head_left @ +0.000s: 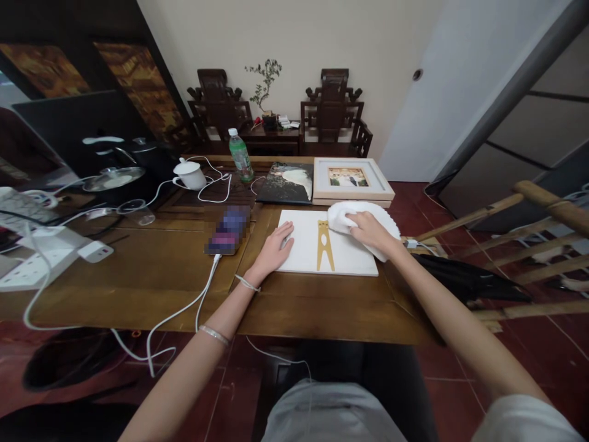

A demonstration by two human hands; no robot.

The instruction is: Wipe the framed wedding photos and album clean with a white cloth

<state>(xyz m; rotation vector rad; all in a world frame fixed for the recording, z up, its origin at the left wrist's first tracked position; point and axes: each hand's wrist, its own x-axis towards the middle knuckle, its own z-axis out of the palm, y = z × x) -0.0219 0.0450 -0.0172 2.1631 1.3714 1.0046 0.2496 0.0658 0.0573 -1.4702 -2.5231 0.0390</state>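
Note:
A flat white board (294, 261) lies on the wooden table before me, with a gold cat-like figure with two long legs (321, 242) on its face. My left hand (275, 247) rests on the board's left edge, fingers stretched out and holding nothing. A crumpled white cloth (339, 215) is bunched under the fingers of my right hand (368, 228), which presses it on the board's upper right. The rest of the cloth spreads past the right edge. Whether the figure is printed or a separate piece, I cannot tell.
Behind the board are a dark picture panel (286, 183) and a light-framed picture (381, 184). A phone (225, 232) with a white cable lies left. Farther back stand a green-labelled bottle (241, 156), a white lidded cup (191, 176) and a power strip (41, 261). Wooden rails (552, 205) flank the right.

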